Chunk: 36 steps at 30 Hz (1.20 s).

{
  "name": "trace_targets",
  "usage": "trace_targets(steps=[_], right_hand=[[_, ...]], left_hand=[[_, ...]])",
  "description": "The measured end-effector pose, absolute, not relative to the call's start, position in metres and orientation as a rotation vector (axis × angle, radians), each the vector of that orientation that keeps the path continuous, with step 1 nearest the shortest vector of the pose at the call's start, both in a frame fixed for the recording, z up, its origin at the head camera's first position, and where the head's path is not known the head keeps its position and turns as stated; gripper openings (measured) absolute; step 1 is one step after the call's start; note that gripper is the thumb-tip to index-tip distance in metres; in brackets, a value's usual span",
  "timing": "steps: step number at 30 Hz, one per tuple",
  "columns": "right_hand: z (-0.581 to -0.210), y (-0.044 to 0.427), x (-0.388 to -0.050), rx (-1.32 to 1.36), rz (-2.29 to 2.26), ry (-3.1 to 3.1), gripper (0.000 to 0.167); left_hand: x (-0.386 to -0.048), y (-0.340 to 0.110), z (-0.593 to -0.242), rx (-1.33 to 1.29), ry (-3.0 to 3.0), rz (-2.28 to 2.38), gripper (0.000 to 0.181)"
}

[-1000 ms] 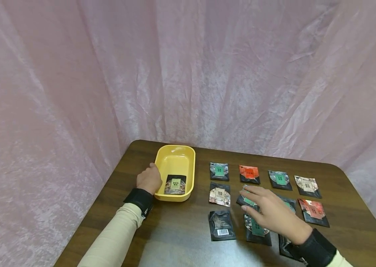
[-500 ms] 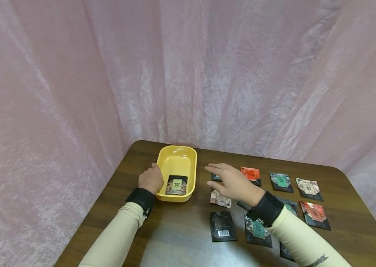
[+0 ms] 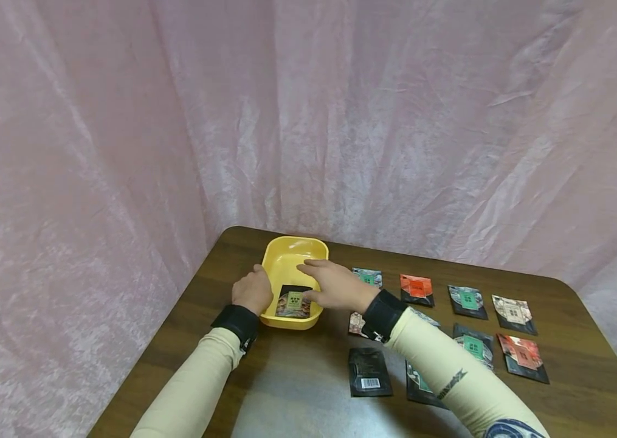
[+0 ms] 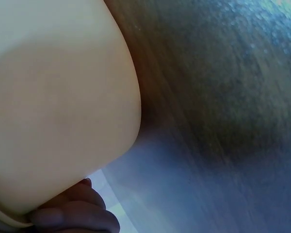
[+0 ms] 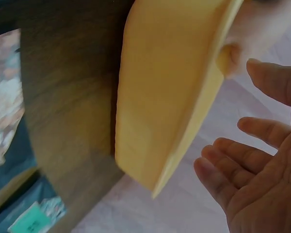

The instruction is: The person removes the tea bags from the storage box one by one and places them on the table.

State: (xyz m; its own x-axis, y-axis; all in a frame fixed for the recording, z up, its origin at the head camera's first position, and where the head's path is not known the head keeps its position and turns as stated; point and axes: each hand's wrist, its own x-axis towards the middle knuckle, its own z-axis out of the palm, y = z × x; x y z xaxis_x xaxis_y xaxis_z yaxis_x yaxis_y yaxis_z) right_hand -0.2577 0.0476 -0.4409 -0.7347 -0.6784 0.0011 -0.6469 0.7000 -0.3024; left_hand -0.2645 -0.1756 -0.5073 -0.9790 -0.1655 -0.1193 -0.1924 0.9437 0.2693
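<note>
A yellow plastic tray (image 3: 286, 323) stands at the left of the table, and a dark sachet (image 3: 289, 301) with a yellow-green label lies in its near end. My left hand (image 3: 253, 291) grips the tray's left rim; in the left wrist view its curled fingers (image 4: 82, 208) show at the tray's edge. My right hand (image 3: 335, 286) is over the tray's right side, above the sachet, holding nothing. In the right wrist view that hand (image 5: 262, 179) has its fingers spread, apart from the tray's rim.
Several more sachets lie in rows on the brown table (image 3: 297, 377) to the right, among them a red one (image 3: 416, 289), a green-labelled one (image 3: 467, 302) and a back-up one with a barcode (image 3: 369, 372). My right forearm covers some. A pink curtain (image 3: 308, 121) hangs behind the table.
My right hand has moved left from above the sachets to over the tray. My left hand stays on the rim. The head view has shifted slightly.
</note>
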Motion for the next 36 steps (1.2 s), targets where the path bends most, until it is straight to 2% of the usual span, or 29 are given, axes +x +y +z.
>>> trace_targets(steps=[11,16,22,29,36], right_hand=[[-0.466,0.006,-0.267,-1.098,-0.236,2.681,0.075],[-0.474,-0.002,-0.264,-1.078,-0.164,2.654,0.063],[-0.477,-0.003,-0.264,-1.054,-0.114,2.665,0.063],[-0.479,-0.005,-0.267,-1.056,-0.079,2.651,0.052],[-0.483,-0.009,-0.267,-1.059,0.003,2.675,0.052]], left_hand=[[-0.266,-0.177,-0.511,-0.277,3.019,0.427,0.033],[-0.264,-0.177,-0.510,-0.268,3.007,0.433,0.033],[-0.264,-0.177,-0.507,-0.257,3.021,0.427,0.032],[-0.262,-0.177,-0.507,-0.231,3.019,0.432,0.031],[-0.263,-0.177,-0.507,-0.231,3.025,0.439,0.029]])
